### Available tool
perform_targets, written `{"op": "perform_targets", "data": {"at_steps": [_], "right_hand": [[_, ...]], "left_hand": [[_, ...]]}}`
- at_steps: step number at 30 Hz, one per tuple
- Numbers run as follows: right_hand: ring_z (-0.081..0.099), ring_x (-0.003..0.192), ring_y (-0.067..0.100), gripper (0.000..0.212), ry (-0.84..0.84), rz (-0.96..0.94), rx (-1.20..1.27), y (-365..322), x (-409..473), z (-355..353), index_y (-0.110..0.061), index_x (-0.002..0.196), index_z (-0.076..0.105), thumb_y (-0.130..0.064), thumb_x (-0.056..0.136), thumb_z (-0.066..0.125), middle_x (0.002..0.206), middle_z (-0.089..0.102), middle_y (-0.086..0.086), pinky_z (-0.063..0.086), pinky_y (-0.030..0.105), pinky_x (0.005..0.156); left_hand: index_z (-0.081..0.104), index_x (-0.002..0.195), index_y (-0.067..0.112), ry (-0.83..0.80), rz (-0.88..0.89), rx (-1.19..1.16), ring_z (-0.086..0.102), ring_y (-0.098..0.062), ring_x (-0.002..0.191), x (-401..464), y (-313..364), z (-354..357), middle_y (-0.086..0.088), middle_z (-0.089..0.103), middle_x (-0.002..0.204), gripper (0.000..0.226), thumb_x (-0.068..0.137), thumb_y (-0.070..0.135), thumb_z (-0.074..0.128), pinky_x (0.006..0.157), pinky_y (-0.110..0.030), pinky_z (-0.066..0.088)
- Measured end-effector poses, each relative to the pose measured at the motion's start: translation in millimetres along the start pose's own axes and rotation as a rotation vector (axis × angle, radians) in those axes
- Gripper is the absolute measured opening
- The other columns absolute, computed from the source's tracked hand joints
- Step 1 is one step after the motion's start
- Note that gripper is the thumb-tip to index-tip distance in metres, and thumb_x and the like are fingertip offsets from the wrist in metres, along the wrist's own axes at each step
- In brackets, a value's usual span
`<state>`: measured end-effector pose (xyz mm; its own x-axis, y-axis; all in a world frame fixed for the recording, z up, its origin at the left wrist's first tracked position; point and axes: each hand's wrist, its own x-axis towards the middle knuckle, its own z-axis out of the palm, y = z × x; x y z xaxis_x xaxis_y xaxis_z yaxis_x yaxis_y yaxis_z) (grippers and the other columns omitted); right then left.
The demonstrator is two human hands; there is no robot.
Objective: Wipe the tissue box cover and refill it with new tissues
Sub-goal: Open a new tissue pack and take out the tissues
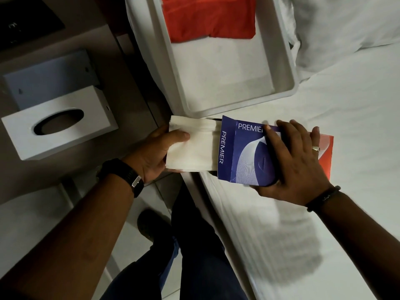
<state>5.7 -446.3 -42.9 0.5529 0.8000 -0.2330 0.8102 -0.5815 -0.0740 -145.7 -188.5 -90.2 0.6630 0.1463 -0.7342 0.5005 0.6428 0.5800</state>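
Over at the left of the frame, a white tissue box cover (58, 124) with an oval opening sits on a dark brown bench (121, 83), with a grey flat plate (49, 76) just behind it. A black object in the upper left corner is cut off and too dark to identify. The left hand (155, 152), with a dark watch (127, 176) on its wrist, pinches a stack of white tissues (194, 146) between thumb and fingers; the fingers underneath are hidden. One end of the stack is still inside a purple tissue box (244, 152) marked PREMIER. The right hand (296, 161) grips that box from above, fingers spread across it, covering part of the lettering and most of its red end. At top centre a white tray (285, 61) holds a folded red cloth (207, 16), cut off by the frame edge. Tray and box are over a white bed (346, 148). Pale floor tiles and dark trousers show below.
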Motion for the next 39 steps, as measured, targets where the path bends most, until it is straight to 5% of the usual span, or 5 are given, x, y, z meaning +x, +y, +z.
{"op": "perform_targets", "data": {"at_steps": [8, 15, 27, 36, 39], "right_hand": [[0.025, 0.141, 0.043, 0.135, -0.111, 0.004, 0.026, -19, 12, -8, -0.006, 0.149, 0.027, -0.099, 0.052, 0.041, 0.15, 0.033, 0.021, 0.009, 0.07, 0.109], [0.035, 0.136, 0.041, 0.134, -0.088, 0.004, 0.015, -17, 17, -9, -0.006, 0.147, 0.032, -0.096, 0.05, 0.046, 0.143, 0.042, 0.02, 0.017, 0.066, 0.108], [0.037, 0.131, 0.041, 0.129, -0.157, 0.02, -0.024, -24, 13, -20, -0.009, 0.15, 0.025, -0.084, 0.049, 0.057, 0.143, 0.039, 0.018, 0.023, 0.068, 0.106], [0.048, 0.112, 0.042, 0.127, -0.009, 0.122, 0.115, -84, -8, -31, 0.0, 0.147, 0.027, -0.07, 0.048, 0.065, 0.127, 0.048, 0.023, 0.039, 0.054, 0.096], [0.044, 0.118, 0.036, 0.133, 0.087, 0.188, 0.223, -113, -17, -37, -0.005, 0.15, 0.02, -0.071, 0.045, 0.068, 0.133, 0.044, 0.019, 0.042, 0.047, 0.095]], "left_hand": [[0.072, 0.097, 0.023, -0.075, 0.026, -0.018, 0.073, -0.02, 0.087, 4, 2, 7, -0.001, 0.076, 0.094, 0.027, 0.07, 0.019, 0.069, 0.062, -0.032, 0.058], [0.077, 0.088, 0.023, -0.04, 0.068, -0.017, 0.072, -0.018, 0.09, 4, 4, -15, 0.001, 0.077, 0.093, 0.022, 0.071, 0.015, 0.067, 0.073, -0.035, 0.06], [0.067, 0.11, 0.017, -0.06, 0.108, -0.066, 0.071, -0.017, 0.093, -27, 18, -92, -0.002, 0.075, 0.101, 0.033, 0.079, 0.014, 0.056, 0.075, -0.027, 0.058], [0.073, 0.102, 0.02, 0.032, 0.153, -0.128, 0.068, -0.017, 0.096, -74, 25, -132, 0.0, 0.074, 0.1, 0.029, 0.079, 0.016, 0.056, 0.08, -0.027, 0.057], [0.067, 0.117, 0.024, 0.098, 0.191, -0.229, 0.066, -0.017, 0.103, -102, 32, -152, 0.0, 0.07, 0.11, 0.036, 0.088, 0.013, 0.049, 0.087, -0.031, 0.056]]}}
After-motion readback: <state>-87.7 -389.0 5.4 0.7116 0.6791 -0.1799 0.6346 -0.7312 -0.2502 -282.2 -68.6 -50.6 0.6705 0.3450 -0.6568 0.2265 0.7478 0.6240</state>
